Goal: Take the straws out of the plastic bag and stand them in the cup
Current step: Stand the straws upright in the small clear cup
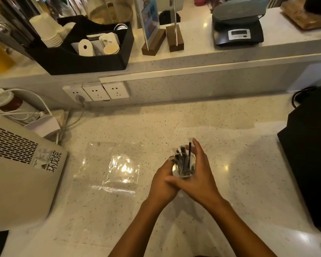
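Observation:
A clear cup [183, 172] stands on the speckled counter [174, 119] with several dark, wrapped straws [183, 160] upright inside it. My left hand [164, 179] wraps the cup's left side. My right hand [200, 171] cups its right side, fingers stretched up beside the straw tops. The clear plastic bag [109, 166] lies flat on the counter to the left of the cup, with nothing visible inside it.
A beige machine [20, 175] fills the near left. Wall sockets [96, 91] and white cables sit behind the bag. A black device [311, 164] stands at the right edge. On the raised shelf are a black organiser [78, 60] with cups and a scale [237, 32].

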The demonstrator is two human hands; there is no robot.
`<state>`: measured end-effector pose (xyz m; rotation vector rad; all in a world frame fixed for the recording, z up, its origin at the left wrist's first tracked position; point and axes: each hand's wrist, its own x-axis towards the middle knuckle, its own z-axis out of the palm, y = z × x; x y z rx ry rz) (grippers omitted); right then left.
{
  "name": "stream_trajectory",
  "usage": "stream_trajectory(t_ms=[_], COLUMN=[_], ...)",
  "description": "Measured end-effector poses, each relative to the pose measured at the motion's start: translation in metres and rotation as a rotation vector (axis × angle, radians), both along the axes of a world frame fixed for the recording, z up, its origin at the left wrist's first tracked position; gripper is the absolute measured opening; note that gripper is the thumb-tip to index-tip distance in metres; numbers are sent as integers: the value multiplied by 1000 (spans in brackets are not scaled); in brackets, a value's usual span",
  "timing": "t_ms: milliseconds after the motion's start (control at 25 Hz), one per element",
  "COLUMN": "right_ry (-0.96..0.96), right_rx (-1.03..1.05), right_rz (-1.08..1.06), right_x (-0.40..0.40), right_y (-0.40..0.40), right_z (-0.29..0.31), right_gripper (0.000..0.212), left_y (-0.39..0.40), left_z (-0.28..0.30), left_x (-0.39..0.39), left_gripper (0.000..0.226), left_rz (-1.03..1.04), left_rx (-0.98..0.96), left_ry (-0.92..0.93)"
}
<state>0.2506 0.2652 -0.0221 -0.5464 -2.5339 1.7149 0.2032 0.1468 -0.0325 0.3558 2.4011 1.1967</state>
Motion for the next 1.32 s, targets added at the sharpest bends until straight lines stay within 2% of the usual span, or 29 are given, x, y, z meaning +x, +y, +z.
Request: stream_trajectory(t_ms=[80, 200, 240, 280, 360, 480, 600, 680, 800, 1080, 1320], right_ry=[62, 168, 216, 248, 231, 54, 51, 93, 47, 89, 101], right_rx=[-6, -90, -158, -209, -208, -113, -243, -214, -115, -27, -11], right_rz=[-109, -166, -155, -138, -112, -92, -70, 10, 62, -21, -103], right_x=[-22, -46, -49, -50, -44, -28, -15, -10, -7, -32, -82], right_y=[-7, -2, 1, 3, 9, 15, 17, 15, 15, 38, 81], right_z=[6, 14, 17, 19, 12, -14, -27, -28, -33, -46, -42], right_gripper=[108, 31, 15, 12, 14, 18, 32, 51, 77, 71, 62], left_y=[3, 4, 5, 5, 5, 3, 2, 1, -1, 24, 71], left_z=[3, 6, 6, 7, 7, 6, 2, -6, -17, -25, -17], left_x=[3, 4, 5, 4, 5, 6, 8, 8, 6, -22, -86], left_gripper=[40, 63, 64, 64, 64, 62, 59, 58, 52, 70, 53], left_rz=[8, 52, 62, 70, 74, 76, 58, 56, 50, 14, -91], left_rx=[-12, -25, -26, -27, -11, 32, 27, 17, -2, -26, -85], left_ry=[10, -29, -37, -43, -61, -79, -56, -51, -43, 33, 139])
